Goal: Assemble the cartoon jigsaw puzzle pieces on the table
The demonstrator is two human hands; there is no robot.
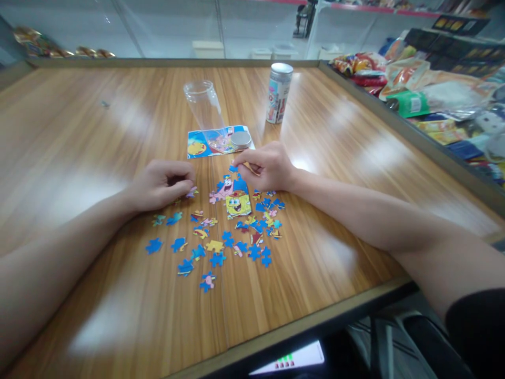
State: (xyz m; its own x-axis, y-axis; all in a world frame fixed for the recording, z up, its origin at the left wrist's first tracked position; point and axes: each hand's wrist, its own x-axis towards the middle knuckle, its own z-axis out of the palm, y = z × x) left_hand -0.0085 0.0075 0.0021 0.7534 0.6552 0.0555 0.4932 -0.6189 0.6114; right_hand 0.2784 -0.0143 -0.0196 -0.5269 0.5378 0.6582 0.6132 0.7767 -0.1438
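My right hand (266, 166) is closed in a pinch at a small blue puzzle piece (233, 169), just above the partly joined puzzle (238, 202). That joined part shows a yellow sponge character and a pink starfish. To its left, my left hand (163, 184) rests with curled fingers, a pinkish puzzle piece (192, 192) at its thumb and fingertips; part of that piece is hidden. Several loose blue pieces (217, 258) and a yellow piece (215, 246) lie nearer to me. Beyond my hands is a picture card (197, 148) with a silver lid (241, 139) on it.
A clear plastic cylinder (203, 105) stands at the card, and a printed can (279, 93) stands to its right. Packaged snacks (410, 79) crowd the right side past the table's raised edge (394, 129). Below the front edge, a lit screen (292, 360) shows.
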